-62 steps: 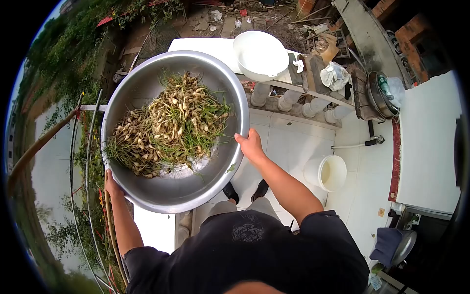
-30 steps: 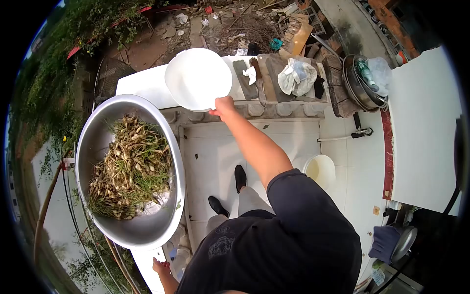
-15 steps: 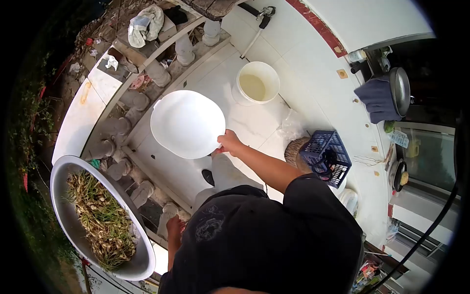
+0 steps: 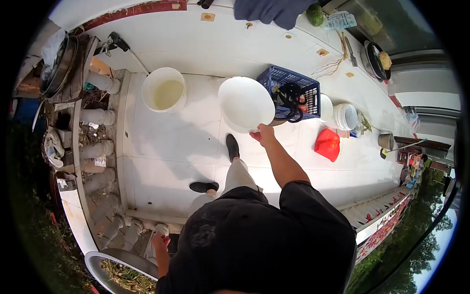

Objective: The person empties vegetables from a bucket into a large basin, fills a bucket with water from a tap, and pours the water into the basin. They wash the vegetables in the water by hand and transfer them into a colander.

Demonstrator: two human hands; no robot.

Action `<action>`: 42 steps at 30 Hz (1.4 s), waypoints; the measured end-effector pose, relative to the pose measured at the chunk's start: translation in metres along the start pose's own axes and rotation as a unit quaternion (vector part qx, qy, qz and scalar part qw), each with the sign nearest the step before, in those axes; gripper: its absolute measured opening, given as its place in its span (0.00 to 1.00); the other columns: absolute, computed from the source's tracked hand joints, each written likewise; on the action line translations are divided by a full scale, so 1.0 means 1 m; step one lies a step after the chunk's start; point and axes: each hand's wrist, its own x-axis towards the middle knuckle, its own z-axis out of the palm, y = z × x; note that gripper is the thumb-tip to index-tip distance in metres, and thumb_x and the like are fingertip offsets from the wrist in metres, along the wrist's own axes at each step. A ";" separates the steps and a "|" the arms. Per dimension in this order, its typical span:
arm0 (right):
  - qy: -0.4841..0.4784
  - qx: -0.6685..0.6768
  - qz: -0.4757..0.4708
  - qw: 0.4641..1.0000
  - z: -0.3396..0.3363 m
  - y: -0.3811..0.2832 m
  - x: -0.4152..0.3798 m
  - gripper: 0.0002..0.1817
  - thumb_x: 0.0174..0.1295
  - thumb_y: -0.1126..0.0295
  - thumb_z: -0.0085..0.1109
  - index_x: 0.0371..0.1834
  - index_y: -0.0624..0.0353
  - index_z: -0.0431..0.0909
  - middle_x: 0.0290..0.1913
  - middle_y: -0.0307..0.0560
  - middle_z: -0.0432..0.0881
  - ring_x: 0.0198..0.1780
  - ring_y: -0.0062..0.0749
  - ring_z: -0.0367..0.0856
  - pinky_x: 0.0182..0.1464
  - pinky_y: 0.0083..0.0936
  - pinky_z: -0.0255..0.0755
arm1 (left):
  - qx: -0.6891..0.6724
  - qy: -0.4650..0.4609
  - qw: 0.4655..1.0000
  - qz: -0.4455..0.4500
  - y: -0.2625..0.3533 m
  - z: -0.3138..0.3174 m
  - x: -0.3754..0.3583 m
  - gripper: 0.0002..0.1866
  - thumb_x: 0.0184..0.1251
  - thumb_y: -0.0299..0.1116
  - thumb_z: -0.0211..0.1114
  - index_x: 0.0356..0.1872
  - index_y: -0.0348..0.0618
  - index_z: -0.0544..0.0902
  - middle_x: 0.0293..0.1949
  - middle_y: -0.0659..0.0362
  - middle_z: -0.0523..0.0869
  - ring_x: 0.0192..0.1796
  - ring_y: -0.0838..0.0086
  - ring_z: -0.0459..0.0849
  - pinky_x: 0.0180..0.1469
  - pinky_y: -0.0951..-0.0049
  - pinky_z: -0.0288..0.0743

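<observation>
My right hand (image 4: pixel 264 135) grips the rim of a white plastic basin (image 4: pixel 246 103), fingers closed on its near edge. The basin is held above the tiled floor, its hollow facing me, with no contents visible in it. Low on the left, my left hand (image 4: pixel 160 241) hangs with loosely bent fingers and nothing visible in it. Just below that hand is a large metal basin (image 4: pixel 93 267) of bulbs with green stalks (image 4: pixel 128 277), partly cut off by the dark edge of the view.
A white bucket (image 4: pixel 164 90) of cloudy liquid stands by the wall. Beyond the white basin sits a blue crate (image 4: pixel 289 78) with dark cords. Further right are a red bag (image 4: pixel 327 145) and white tubs (image 4: pixel 345 116). A stone balustrade (image 4: pixel 100 181) runs along the left.
My view has turned to the right. The white basin, still in my right hand, has moved from near the balustrade to beside the blue crate. My left hand stays low by the metal basin.
</observation>
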 end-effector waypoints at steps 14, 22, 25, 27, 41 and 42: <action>0.161 0.215 -0.046 0.962 -0.111 -0.168 0.138 0.20 0.61 0.66 0.55 0.52 0.63 0.65 0.47 0.54 0.72 0.37 0.42 0.78 0.33 0.31 0.81 | 0.284 -0.193 0.916 0.208 0.167 0.320 -0.115 0.23 0.64 0.41 0.58 0.51 0.32 0.70 0.41 0.49 0.78 0.35 0.64 0.82 0.31 0.67 0.81; -0.016 -0.045 -0.017 0.999 -0.104 -0.102 0.094 0.12 0.58 0.66 0.58 0.37 0.64 0.74 0.31 0.47 0.77 0.25 0.33 0.81 0.26 0.27 0.80 | 0.338 -0.189 0.895 0.222 0.186 0.342 -0.125 0.22 0.64 0.41 0.58 0.51 0.33 0.70 0.40 0.50 0.77 0.35 0.63 0.82 0.32 0.64 0.81; -0.024 -0.097 0.002 0.995 -0.120 -0.063 0.063 0.11 0.56 0.68 0.58 0.35 0.65 0.75 0.28 0.46 0.77 0.23 0.31 0.81 0.23 0.24 0.79 | 0.359 -0.203 0.885 0.216 0.190 0.341 -0.114 0.20 0.65 0.39 0.57 0.50 0.34 0.71 0.40 0.50 0.77 0.34 0.62 0.81 0.33 0.63 0.80; -0.003 -0.102 0.012 0.995 -0.142 -0.038 0.037 0.10 0.55 0.69 0.57 0.33 0.66 0.75 0.28 0.46 0.77 0.22 0.31 0.80 0.23 0.24 0.79 | 0.379 -0.207 0.876 0.216 0.195 0.338 -0.092 0.20 0.65 0.40 0.57 0.49 0.34 0.70 0.39 0.50 0.76 0.34 0.62 0.81 0.33 0.62 0.80; 0.285 0.036 0.025 0.958 -0.375 0.031 0.004 0.11 0.54 0.74 0.57 0.20 0.67 0.68 0.20 0.48 0.71 0.16 0.34 0.76 0.14 0.25 0.74 | 0.438 -0.155 0.868 0.176 0.189 0.359 -0.045 0.18 0.64 0.40 0.57 0.45 0.34 0.70 0.36 0.50 0.76 0.29 0.60 0.81 0.28 0.61 0.80; 0.291 0.043 0.020 0.956 -0.386 0.015 0.017 0.11 0.54 0.74 0.57 0.20 0.67 0.68 0.20 0.49 0.72 0.16 0.35 0.76 0.14 0.25 0.74 | 0.441 -0.148 0.864 0.190 0.186 0.369 -0.055 0.18 0.64 0.40 0.56 0.45 0.34 0.70 0.36 0.50 0.76 0.29 0.60 0.81 0.28 0.62 0.80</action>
